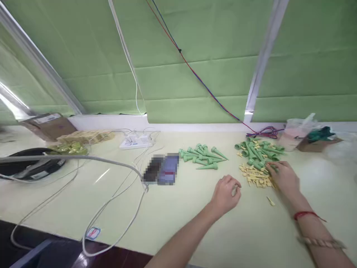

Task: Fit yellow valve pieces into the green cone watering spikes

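My left hand [226, 192] hovers over the pale table with its fingers curled round a small yellowish piece. My right hand [283, 175] reaches into a heap of green cone-shaped plastic parts [258, 150], its fingers closing on one green cone at the heap's near edge. Just left of that hand lies a scatter of small yellow plastic pieces [255, 178]. One stray yellow piece [270, 201] lies alone nearer to me. A second, neater group of green cones [203, 156] lies to the left, beyond my left hand.
A blurred dark and blue flat object [161, 170] lies mid-table. A white power strip [135, 141] with grey cables [117, 197] sits behind it. At far left are a black round device [26, 165] and a cardboard box [48, 124]. Plastic bags [298, 130] stand at back right.
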Motion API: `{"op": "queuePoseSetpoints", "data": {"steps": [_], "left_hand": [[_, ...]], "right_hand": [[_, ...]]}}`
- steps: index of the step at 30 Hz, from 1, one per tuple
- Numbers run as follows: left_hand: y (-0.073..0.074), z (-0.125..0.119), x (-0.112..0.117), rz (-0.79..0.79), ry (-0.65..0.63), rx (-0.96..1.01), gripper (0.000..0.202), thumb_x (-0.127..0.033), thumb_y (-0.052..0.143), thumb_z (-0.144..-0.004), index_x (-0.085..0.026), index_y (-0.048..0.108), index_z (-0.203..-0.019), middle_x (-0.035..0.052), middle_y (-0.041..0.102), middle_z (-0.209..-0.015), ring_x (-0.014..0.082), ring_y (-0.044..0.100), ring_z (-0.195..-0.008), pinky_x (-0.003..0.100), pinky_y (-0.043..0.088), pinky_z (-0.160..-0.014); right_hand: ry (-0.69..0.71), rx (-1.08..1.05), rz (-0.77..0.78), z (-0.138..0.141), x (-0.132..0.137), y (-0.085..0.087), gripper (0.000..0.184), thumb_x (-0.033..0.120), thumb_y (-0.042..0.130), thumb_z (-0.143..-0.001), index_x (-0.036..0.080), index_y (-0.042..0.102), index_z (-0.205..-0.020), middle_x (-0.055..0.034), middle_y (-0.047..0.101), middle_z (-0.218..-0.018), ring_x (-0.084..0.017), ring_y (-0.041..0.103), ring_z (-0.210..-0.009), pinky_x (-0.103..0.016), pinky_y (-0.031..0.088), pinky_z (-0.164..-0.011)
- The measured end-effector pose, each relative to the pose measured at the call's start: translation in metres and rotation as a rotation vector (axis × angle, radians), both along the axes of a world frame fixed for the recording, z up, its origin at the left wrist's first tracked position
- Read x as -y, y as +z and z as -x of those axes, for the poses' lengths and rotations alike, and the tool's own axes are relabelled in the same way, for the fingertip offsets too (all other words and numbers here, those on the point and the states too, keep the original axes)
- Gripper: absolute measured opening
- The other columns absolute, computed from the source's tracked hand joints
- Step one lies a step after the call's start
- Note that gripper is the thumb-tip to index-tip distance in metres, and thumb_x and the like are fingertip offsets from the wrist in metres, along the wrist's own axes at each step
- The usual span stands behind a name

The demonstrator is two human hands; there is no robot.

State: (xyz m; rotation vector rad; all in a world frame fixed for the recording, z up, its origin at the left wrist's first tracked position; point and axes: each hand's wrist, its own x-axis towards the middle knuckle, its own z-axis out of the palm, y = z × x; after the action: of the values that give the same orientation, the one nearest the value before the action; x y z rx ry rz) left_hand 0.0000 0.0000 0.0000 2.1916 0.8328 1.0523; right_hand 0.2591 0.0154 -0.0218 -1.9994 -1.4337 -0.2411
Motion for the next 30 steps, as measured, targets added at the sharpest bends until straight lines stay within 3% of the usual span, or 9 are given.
{"op": "queuePoseSetpoints", "data": {"steps": [5,7,10,14,18,21,24,27,30], "left_hand": [[0.000,0.000,-0.016,0.407,0.059,0.230,0.011,-0.016,0.048,-0.071,-0.014,0.058,-0.076,0.0019,0.052,-0.071,0.0074,0.046,-0.057,0.019,0.038,-0.052],[0.002,0.002,-0.021,0.616,0.006,0.317,0.017,-0.027,0.049,-0.075,-0.014,0.058,-0.081,0.0014,0.052,-0.069,0.0064,0.045,-0.051,0.018,0.034,-0.044],[0.006,0.007,-0.029,0.845,-0.143,0.422,0.036,-0.045,0.050,-0.075,-0.014,0.056,-0.093,0.0024,0.053,-0.072,0.0077,0.049,-0.049,0.017,0.034,-0.038],[0.009,0.011,-0.042,0.985,-0.219,0.590,0.054,-0.056,0.046,-0.075,-0.013,0.050,-0.109,0.0071,0.059,-0.079,0.0147,0.059,-0.058,0.025,0.046,-0.048],[0.012,0.015,-0.049,1.025,-0.191,0.733,0.059,-0.061,0.036,-0.078,-0.009,0.055,-0.099,0.0115,0.063,-0.080,0.0178,0.061,-0.066,0.029,0.048,-0.059],[0.015,0.018,-0.051,1.010,-0.122,0.785,0.057,-0.061,0.038,-0.077,-0.010,0.055,-0.096,0.0102,0.064,-0.076,0.0172,0.061,-0.061,0.027,0.047,-0.054],[0.017,0.021,-0.051,1.004,-0.041,0.774,0.054,-0.061,0.043,-0.075,-0.012,0.051,-0.096,0.0037,0.060,-0.061,0.0139,0.056,-0.044,0.024,0.043,-0.042],[0.016,0.022,-0.049,1.000,-0.011,0.698,0.050,-0.061,0.042,-0.074,-0.015,0.047,-0.093,-0.0061,0.045,-0.040,0.0113,0.045,-0.028,0.019,0.032,-0.030],[0.012,0.021,-0.044,0.955,-0.025,0.606,0.046,-0.059,0.043,-0.076,-0.016,0.046,-0.092,-0.0106,0.034,-0.031,0.0089,0.034,-0.021,0.017,0.023,-0.025]], "right_hand": [[-0.144,0.013,-0.240,0.015,0.009,0.025,0.035,0.037,0.036,-0.083,0.015,0.064,-0.083,-0.0118,0.058,-0.084,-0.025,0.052,-0.078,-0.036,0.039,-0.064],[-0.161,-0.043,-0.393,0.031,0.013,0.040,0.031,0.036,0.040,-0.083,0.015,0.063,-0.089,-0.0124,0.058,-0.083,-0.024,0.052,-0.075,-0.036,0.040,-0.065],[-0.057,-0.259,-0.533,0.071,0.013,0.057,0.028,0.036,0.044,-0.083,0.015,0.059,-0.094,-0.0110,0.058,-0.090,-0.021,0.053,-0.074,-0.033,0.043,-0.064],[0.224,-0.567,-0.373,0.137,0.005,0.064,0.028,0.041,0.048,-0.080,0.016,0.058,-0.088,-0.0080,0.060,-0.088,-0.018,0.055,-0.076,-0.031,0.046,-0.067],[0.470,-0.793,-0.115,0.181,-0.005,0.065,0.028,0.043,0.051,-0.079,0.017,0.057,-0.084,-0.0061,0.062,-0.080,-0.017,0.057,-0.070,-0.028,0.046,-0.065],[0.518,-0.803,-0.061,0.190,-0.008,0.064,0.027,0.044,0.050,-0.079,0.017,0.054,-0.078,-0.0044,0.061,-0.074,-0.015,0.056,-0.064,-0.026,0.045,-0.059],[0.495,-0.608,-0.080,0.187,-0.006,0.059,0.026,0.043,0.053,-0.077,0.018,0.052,-0.071,-0.0018,0.057,-0.066,-0.013,0.051,-0.058,-0.024,0.041,-0.056],[0.486,-0.453,-0.040,0.181,-0.002,0.051,0.028,0.042,0.049,-0.079,0.018,0.046,-0.064,0.0024,0.047,-0.054,-0.011,0.042,-0.050,-0.021,0.035,-0.049],[0.462,-0.394,-0.003,0.179,0.002,0.045,0.035,0.041,0.042,-0.083,0.018,0.037,-0.057,0.0044,0.036,-0.048,-0.009,0.034,-0.045,-0.020,0.029,-0.044]]}}
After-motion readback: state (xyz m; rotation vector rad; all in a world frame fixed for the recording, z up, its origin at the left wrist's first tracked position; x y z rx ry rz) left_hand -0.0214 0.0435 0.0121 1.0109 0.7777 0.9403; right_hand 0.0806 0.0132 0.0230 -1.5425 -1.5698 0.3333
